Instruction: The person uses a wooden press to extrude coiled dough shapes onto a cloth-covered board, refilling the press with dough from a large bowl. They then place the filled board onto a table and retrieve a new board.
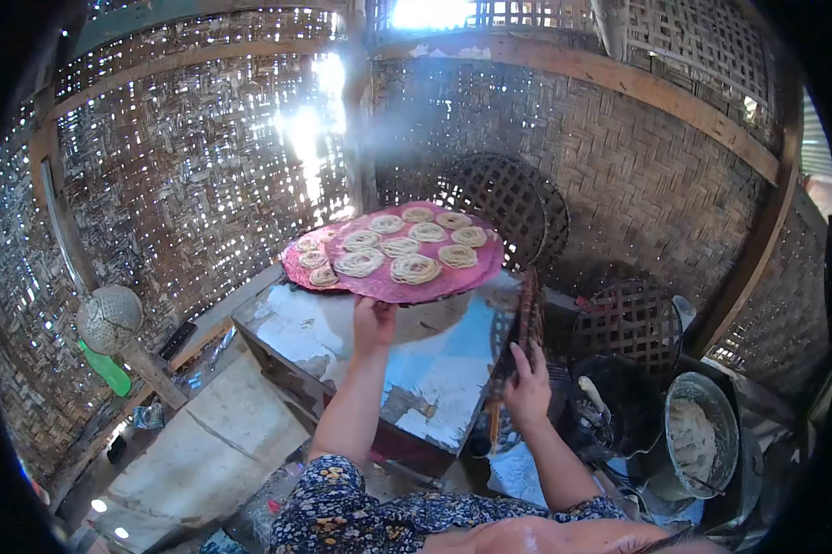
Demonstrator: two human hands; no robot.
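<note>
A round tray [480,274] with a pink surface carries several flat coils of pale noodle-like strands [416,269]. My left hand [374,323] grips its near edge from below, fingers partly hidden under the rim. Behind it on the left, a second pink tray [291,270] with more coils is partly covered. Right of the table, my right hand [528,388] is on a dark woven tray [526,309], tilted and seen nearly edge-on. Its fingers lie along the side of that tray, and the thumb is hard to make out.
A table [296,323] with worn white and blue covering stands below the trays. At right are a metal pot [731,434] of pale dough-like mass, a black pan [642,406] and an openwork basket [628,319]. A perforated ladle [109,319] hangs left; woven walls enclose the corner.
</note>
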